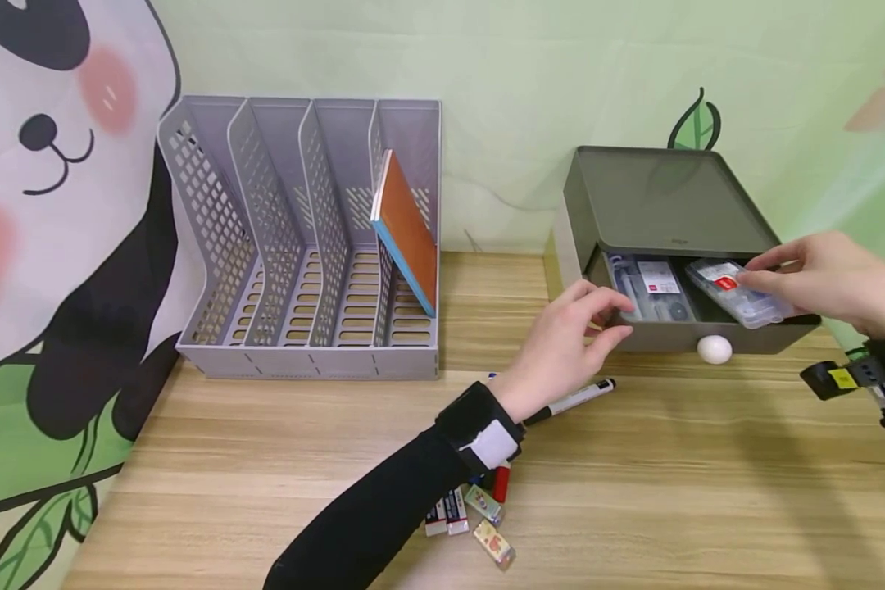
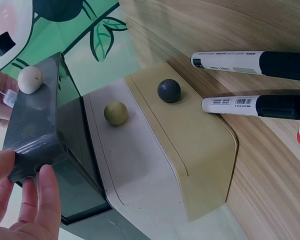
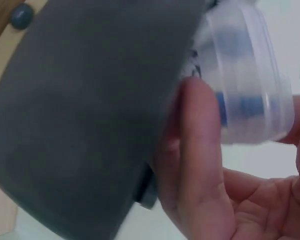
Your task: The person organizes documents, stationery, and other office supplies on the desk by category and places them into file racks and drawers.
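Observation:
My right hand point(image 1: 844, 274) grips a clear plastic case point(image 1: 760, 307) with a red and white label, which sits tilted over the right part of the open drawer point(image 1: 660, 338). In the right wrist view, blue pieces show through the wall of this plastic case point(image 3: 245, 105). At the drawer's left front corner is my left hand point(image 1: 560, 348); the left wrist view has its thumb and fingers pinching the drawer's edge point(image 2: 35, 145). Another clear case point(image 1: 652, 291) with a white label lies inside, on the left. A white round knob point(image 1: 714, 350) is on the drawer front.
A grey file rack point(image 1: 310, 360) stands at left, an orange notebook point(image 1: 409, 233) leaning in its right slot. Markers point(image 1: 578, 397) and several erasers point(image 1: 494, 543) lie on the table, partly behind my left arm. Lower drawers point(image 2: 125, 155) have olive and dark knobs.

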A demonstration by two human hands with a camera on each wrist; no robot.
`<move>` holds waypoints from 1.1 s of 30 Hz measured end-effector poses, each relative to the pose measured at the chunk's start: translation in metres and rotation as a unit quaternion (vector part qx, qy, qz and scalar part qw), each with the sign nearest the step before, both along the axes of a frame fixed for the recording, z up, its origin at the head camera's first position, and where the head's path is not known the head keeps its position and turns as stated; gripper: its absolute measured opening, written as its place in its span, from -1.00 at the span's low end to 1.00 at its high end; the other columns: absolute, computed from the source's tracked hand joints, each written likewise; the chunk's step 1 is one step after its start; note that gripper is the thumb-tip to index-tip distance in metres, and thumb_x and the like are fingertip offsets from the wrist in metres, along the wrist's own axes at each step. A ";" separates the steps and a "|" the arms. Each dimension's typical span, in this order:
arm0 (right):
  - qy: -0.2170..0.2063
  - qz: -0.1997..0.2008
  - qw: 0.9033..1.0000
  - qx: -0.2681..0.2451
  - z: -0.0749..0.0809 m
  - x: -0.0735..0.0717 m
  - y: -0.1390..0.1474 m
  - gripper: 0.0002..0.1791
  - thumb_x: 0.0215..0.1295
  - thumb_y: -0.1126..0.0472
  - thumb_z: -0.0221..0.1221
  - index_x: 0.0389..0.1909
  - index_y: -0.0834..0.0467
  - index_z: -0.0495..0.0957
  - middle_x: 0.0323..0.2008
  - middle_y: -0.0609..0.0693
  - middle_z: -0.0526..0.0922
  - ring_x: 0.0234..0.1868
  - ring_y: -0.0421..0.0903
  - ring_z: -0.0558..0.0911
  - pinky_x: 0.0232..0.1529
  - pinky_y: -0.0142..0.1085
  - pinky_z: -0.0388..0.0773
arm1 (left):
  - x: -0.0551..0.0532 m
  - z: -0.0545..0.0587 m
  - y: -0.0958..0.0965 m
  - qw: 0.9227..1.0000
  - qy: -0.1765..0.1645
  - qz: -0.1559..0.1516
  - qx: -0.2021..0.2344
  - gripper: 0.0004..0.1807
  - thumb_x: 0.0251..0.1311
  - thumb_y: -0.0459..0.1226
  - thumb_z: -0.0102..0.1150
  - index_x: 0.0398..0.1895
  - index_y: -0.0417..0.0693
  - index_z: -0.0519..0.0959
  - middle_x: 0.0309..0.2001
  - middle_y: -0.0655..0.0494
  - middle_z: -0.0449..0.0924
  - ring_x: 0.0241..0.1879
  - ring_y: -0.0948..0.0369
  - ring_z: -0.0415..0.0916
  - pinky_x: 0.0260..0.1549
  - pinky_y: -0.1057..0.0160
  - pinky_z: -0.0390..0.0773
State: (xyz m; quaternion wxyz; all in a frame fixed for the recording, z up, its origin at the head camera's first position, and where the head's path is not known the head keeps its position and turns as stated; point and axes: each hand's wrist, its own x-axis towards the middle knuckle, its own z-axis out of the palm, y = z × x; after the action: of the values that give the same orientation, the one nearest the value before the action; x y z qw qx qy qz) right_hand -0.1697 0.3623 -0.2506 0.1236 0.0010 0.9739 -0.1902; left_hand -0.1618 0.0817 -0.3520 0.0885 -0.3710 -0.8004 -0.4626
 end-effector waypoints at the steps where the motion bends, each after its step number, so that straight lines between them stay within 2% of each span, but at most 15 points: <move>1: 0.005 0.004 1.000 -0.003 -0.002 -0.001 -0.001 -0.42 0.47 0.00 0.07 0.16 0.48 0.41 -0.25 0.12 0.53 -0.40 -0.04 0.46 -0.44 -0.27 0.42 | 0.000 0.000 0.000 1.000 0.000 0.000 -0.001 -0.78 0.35 -0.29 0.18 0.02 -0.10 0.56 -0.19 0.20 0.36 -0.22 0.46 0.35 -0.18 0.62 0.37; 5: 0.020 0.024 0.999 0.007 -0.006 -0.006 -0.004 -0.47 0.49 0.06 0.05 0.10 0.52 0.43 -0.39 0.02 0.50 -0.42 -0.06 0.40 -0.48 -0.29 0.36 | 0.000 0.001 0.000 1.000 0.003 0.003 -0.006 -0.78 0.35 -0.29 0.19 0.02 -0.10 0.56 -0.18 0.20 0.37 -0.22 0.45 0.36 -0.19 0.63 0.36; 8: 0.028 0.039 0.998 0.030 -0.009 -0.011 -0.007 -0.51 0.49 0.10 0.05 0.03 0.53 0.46 -0.40 0.06 0.50 -0.36 0.00 0.39 -0.45 -0.25 0.32 | 0.000 0.001 0.000 1.000 0.004 0.005 -0.010 -0.78 0.35 -0.29 0.19 0.02 -0.09 0.56 -0.18 0.20 0.37 -0.22 0.45 0.36 -0.19 0.63 0.35; 12: 0.027 0.060 0.997 0.047 -0.014 -0.016 -0.009 -0.58 0.47 0.19 0.03 -0.03 0.55 0.48 -0.24 0.26 0.57 -0.25 0.08 0.46 -0.34 -0.19 0.40 | 0.001 0.002 0.001 1.000 0.002 0.004 -0.013 -0.77 0.34 -0.29 0.20 0.03 -0.10 0.55 -0.18 0.20 0.37 -0.22 0.45 0.36 -0.20 0.63 0.35; 15: 0.017 0.075 0.996 0.046 -0.017 -0.018 -0.010 -0.62 0.44 0.26 0.00 -0.02 0.57 0.45 -0.13 0.38 0.54 -0.16 0.17 0.52 -0.19 -0.05 0.48 | 0.002 0.002 0.000 1.000 0.000 0.004 -0.013 -0.77 0.34 -0.30 0.20 0.03 -0.11 0.55 -0.18 0.19 0.37 -0.22 0.45 0.36 -0.20 0.63 0.35; 19: 0.007 0.071 0.997 0.043 -0.021 -0.017 -0.011 -0.60 0.41 0.28 0.00 0.02 0.59 0.39 -0.11 0.43 0.52 -0.12 0.22 0.53 -0.10 0.09 0.47 | 0.002 0.002 0.000 1.000 -0.002 0.004 -0.010 -0.77 0.34 -0.31 0.20 0.03 -0.12 0.55 -0.18 0.19 0.37 -0.22 0.45 0.37 -0.20 0.63 0.36; 24: -0.008 0.053 0.998 0.031 -0.021 -0.012 -0.013 -0.53 0.39 0.28 0.03 0.06 0.66 0.30 -0.14 0.43 0.53 -0.18 0.16 0.56 -0.18 -0.02 0.52 | 0.002 0.002 0.000 1.000 -0.003 0.003 -0.008 -0.76 0.33 -0.31 0.20 0.03 -0.11 0.55 -0.19 0.20 0.37 -0.22 0.44 0.37 -0.21 0.62 0.37; 33: -0.011 0.073 0.997 0.031 -0.025 -0.014 -0.019 -0.52 0.37 0.28 0.07 0.09 0.63 0.31 -0.14 0.39 0.54 -0.21 0.10 0.54 -0.18 -0.03 0.50 | 0.002 0.002 0.000 1.000 -0.004 0.002 -0.007 -0.76 0.34 -0.31 0.20 0.03 -0.11 0.54 -0.19 0.20 0.37 -0.22 0.45 0.36 -0.21 0.64 0.36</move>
State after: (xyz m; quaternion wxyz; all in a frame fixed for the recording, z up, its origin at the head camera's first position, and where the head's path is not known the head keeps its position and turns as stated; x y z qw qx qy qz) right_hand -0.1837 0.3438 -0.2755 0.1473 -0.0646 0.9755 -0.1500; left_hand -0.1603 0.0813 -0.3498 0.0838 -0.3678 -0.8049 -0.4581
